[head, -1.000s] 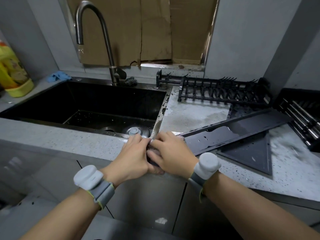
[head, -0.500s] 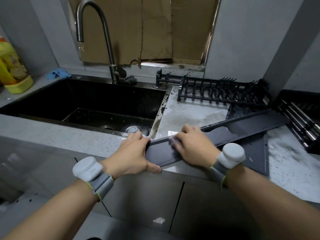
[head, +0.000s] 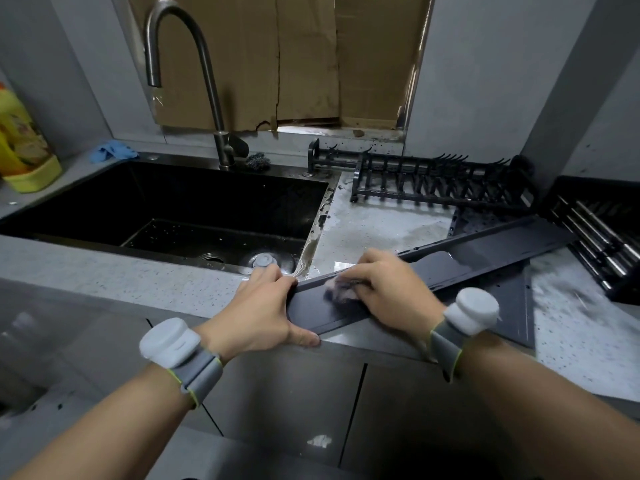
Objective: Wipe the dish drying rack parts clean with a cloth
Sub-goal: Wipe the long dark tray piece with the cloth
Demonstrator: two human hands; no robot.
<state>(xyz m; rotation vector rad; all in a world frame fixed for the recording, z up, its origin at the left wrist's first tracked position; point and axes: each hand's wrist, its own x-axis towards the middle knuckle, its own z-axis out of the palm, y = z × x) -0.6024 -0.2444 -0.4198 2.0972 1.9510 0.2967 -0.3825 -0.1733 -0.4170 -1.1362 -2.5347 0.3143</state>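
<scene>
A long dark drip tray (head: 478, 252) lies slanted across the counter, its near end at the counter's front edge. My left hand (head: 266, 306) grips that near end, fingers over the far rim and thumb along the front. My right hand (head: 388, 289) presses a small wadded cloth (head: 341, 292) onto the tray's inside, just right of my left hand. The cloth shows only at my fingertips. A black plate rack (head: 440, 185) stands at the back of the counter. A flat dark panel (head: 505, 306) lies under the tray.
A black sink (head: 166, 209) with a tall faucet (head: 204, 77) is at the left. A black basket of metal rods (head: 602, 237) sits at the right. A yellow bottle (head: 20, 140) and a blue cloth (head: 112, 151) lie at the far left. The counter (head: 374, 223) is wet.
My right hand slid right along the tray with the cloth, then came back a little toward my left hand. My left hand keeps hold of the tray's near end.
</scene>
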